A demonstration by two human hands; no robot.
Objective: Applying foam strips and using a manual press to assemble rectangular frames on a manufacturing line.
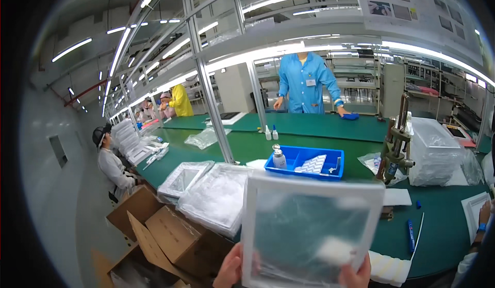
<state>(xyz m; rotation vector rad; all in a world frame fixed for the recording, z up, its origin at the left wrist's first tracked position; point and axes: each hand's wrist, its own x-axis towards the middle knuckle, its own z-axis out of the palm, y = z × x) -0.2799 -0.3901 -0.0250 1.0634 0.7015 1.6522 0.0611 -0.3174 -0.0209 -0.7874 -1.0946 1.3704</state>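
This is a factory assembly hall: long rows of green-topped bench (pixel 309 125) under aluminium framing (pixel 209 89) with strip lights (pixel 289 51), workers in blue (pixel 305 84) and yellow smocks (pixel 180 101), stacked plastic trays (pixel 219 195), a blue parts bin (pixel 304 161), and cardboard cartons (pixel 170 236) on the floor.

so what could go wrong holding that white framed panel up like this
Both hands, left and right, pinch only the bottom edge of the white framed panel, so it could tip or slip. If it drops it may hit the open cardboard boxes or the stacked bagged frames close by on the green table.
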